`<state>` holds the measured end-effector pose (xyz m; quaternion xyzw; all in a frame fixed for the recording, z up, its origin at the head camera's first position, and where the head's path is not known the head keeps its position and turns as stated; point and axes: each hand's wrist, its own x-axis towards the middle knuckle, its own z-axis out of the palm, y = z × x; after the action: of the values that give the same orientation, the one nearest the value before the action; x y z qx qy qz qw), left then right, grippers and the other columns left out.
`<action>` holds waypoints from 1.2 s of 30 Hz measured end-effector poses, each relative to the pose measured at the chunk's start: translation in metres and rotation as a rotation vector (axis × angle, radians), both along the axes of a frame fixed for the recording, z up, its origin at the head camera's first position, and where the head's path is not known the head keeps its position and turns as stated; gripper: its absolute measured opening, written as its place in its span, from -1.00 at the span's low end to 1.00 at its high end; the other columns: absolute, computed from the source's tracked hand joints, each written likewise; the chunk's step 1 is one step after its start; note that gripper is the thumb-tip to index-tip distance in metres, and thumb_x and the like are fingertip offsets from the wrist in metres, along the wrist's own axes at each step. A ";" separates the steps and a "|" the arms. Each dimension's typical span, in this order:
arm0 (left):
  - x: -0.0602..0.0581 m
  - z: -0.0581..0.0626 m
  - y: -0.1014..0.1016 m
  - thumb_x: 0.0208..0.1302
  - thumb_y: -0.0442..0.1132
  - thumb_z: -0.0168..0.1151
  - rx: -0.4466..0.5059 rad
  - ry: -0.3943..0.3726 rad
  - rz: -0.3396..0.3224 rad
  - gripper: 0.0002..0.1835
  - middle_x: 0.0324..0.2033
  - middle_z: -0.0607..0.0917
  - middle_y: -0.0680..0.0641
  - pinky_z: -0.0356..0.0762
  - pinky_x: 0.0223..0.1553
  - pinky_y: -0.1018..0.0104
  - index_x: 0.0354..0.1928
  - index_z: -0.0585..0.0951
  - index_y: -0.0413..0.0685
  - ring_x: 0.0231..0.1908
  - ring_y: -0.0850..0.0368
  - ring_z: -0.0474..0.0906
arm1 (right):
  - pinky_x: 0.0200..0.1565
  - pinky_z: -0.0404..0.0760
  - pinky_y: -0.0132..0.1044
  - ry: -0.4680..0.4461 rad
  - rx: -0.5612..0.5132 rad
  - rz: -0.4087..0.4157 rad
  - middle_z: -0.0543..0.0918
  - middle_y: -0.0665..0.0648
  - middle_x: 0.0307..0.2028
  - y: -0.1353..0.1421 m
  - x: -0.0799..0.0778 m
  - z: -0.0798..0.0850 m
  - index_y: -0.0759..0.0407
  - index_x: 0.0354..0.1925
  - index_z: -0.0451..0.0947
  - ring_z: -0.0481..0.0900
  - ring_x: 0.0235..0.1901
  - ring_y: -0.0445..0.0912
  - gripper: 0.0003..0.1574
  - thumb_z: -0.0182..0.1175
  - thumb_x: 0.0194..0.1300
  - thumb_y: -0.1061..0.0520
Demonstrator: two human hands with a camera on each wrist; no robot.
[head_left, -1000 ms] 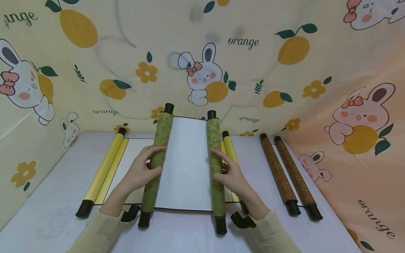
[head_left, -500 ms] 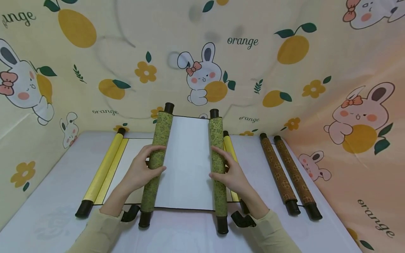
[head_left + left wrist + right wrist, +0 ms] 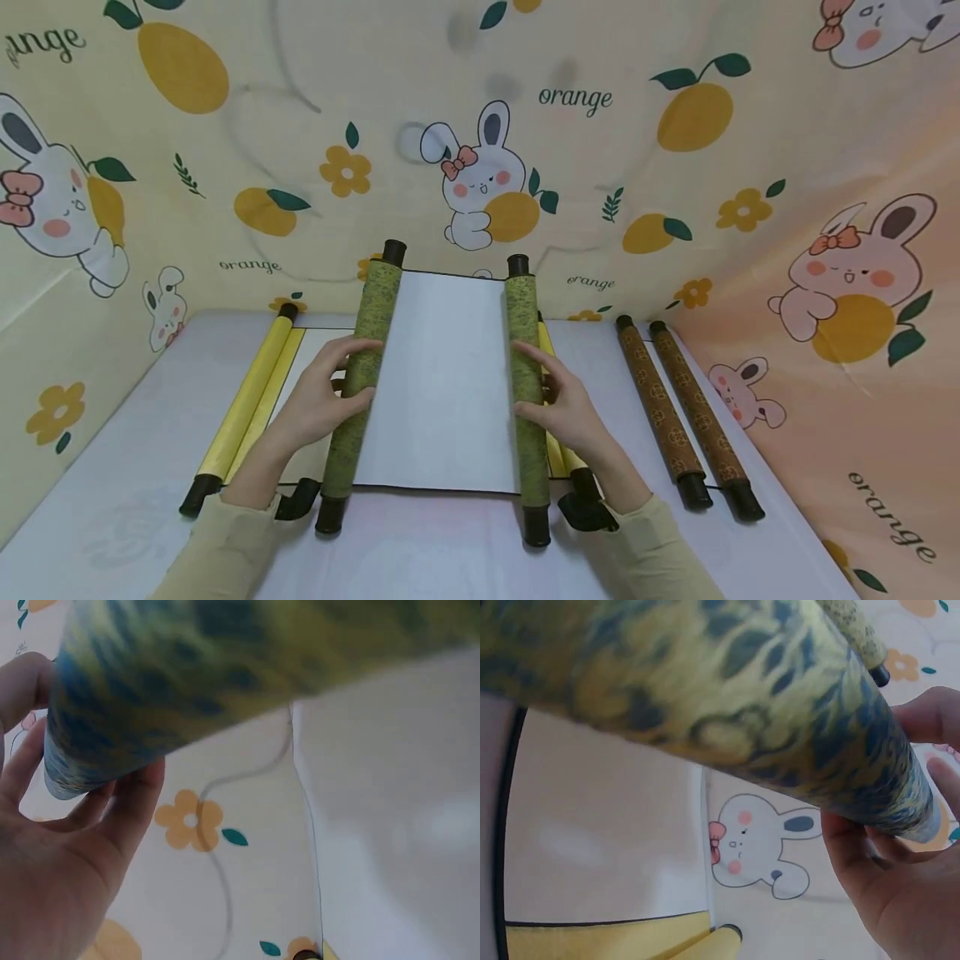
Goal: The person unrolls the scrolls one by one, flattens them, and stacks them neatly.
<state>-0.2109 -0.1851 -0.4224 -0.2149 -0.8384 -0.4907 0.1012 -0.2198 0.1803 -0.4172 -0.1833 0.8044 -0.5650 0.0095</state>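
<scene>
A green patterned scroll with black end knobs is partly unrolled, its blank white sheet (image 3: pixel 446 383) stretched between two rolls. My left hand (image 3: pixel 318 396) grips the left roll (image 3: pixel 366 333) near its middle, thumb in front and fingers around the far side. On the other side my right hand (image 3: pixel 566 404) grips the right roll (image 3: pixel 528 454) in the same way. Both rolls appear raised above the table. In the left wrist view the left hand (image 3: pixel 67 862) curls round the green roll (image 3: pixel 187 682); the right wrist view has the right hand (image 3: pixel 900 892) round its roll (image 3: pixel 727 712).
Beneath lies an opened yellow scroll (image 3: pixel 243 400), partly covered by the green one. Two brown patterned rolls (image 3: pixel 663 408) joined by a sheet lie on the right of the white table (image 3: pixel 420 558). A cloth backdrop (image 3: pixel 585 167) with rabbits and oranges stands behind.
The two green rolls have moved apart, the left one leftward and the right one rightward. More white sheet shows between them. Both hands have kept their grip; the yellow and brown scrolls stay put.
</scene>
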 end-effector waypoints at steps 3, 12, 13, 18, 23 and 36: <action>0.001 0.003 -0.005 0.28 -0.54 0.23 -0.017 -0.015 0.004 -0.35 0.46 0.30 -0.23 0.53 -0.01 -0.11 0.42 0.49 -0.04 0.29 -0.20 0.34 | -0.14 0.55 -0.15 -0.008 -0.008 -0.004 0.16 0.12 0.57 0.002 0.001 0.002 -0.19 0.56 0.28 0.47 0.15 0.23 0.10 0.24 0.20 0.51; 0.002 0.009 -0.011 0.28 -0.49 0.31 -0.035 -0.031 0.041 -0.36 0.43 0.32 -0.24 0.60 -0.06 -0.02 0.42 0.50 -0.05 0.25 -0.22 0.39 | -0.33 0.47 -0.30 -0.020 -0.075 0.003 0.18 0.02 0.57 0.005 0.000 0.005 -0.20 0.57 0.26 0.43 -0.34 -0.08 0.07 0.17 0.25 0.51; 0.001 0.009 -0.011 0.28 -0.46 0.37 -0.033 -0.031 0.046 -0.36 0.43 0.33 -0.23 0.57 0.06 -0.13 0.41 0.51 -0.05 0.32 -0.25 0.35 | -0.18 0.55 -0.22 -0.013 -0.067 0.002 0.19 0.02 0.56 0.006 0.000 0.005 -0.21 0.57 0.27 0.51 -0.13 -0.05 0.06 0.23 0.26 0.49; 0.000 0.009 -0.012 0.24 -0.35 0.51 -0.050 -0.029 0.084 -0.33 0.44 0.36 -0.19 0.39 0.22 -0.28 0.39 0.53 0.00 0.51 -0.27 0.14 | 0.43 0.22 0.28 0.010 -0.031 0.003 0.18 0.02 0.56 0.007 -0.002 0.004 -0.26 0.56 0.28 0.05 0.57 0.10 0.10 0.45 0.22 0.35; 0.001 0.011 -0.016 0.27 -0.38 0.47 -0.073 0.003 0.100 -0.35 0.37 0.46 -0.14 0.44 -0.08 0.12 0.39 0.52 -0.01 0.35 -0.14 0.35 | 0.34 0.37 0.23 0.024 -0.018 0.015 0.20 -0.01 0.57 0.011 -0.004 0.004 -0.28 0.55 0.29 0.22 0.50 0.13 0.09 0.45 0.23 0.35; 0.002 0.014 -0.030 0.21 -0.61 0.23 -0.037 0.037 0.069 -0.29 0.36 0.43 -0.21 0.48 -0.14 0.18 0.43 0.47 -0.10 0.18 -0.08 0.34 | -0.01 0.54 -0.11 0.017 -0.014 -0.012 0.15 0.11 0.58 0.020 -0.004 0.010 -0.14 0.57 0.28 0.41 0.28 0.24 0.05 0.25 0.26 0.49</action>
<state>-0.2092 -0.2146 -0.4084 -0.1964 -0.8523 -0.4671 0.1294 -0.2236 0.1999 -0.4076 -0.1833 0.8016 -0.5690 -0.0021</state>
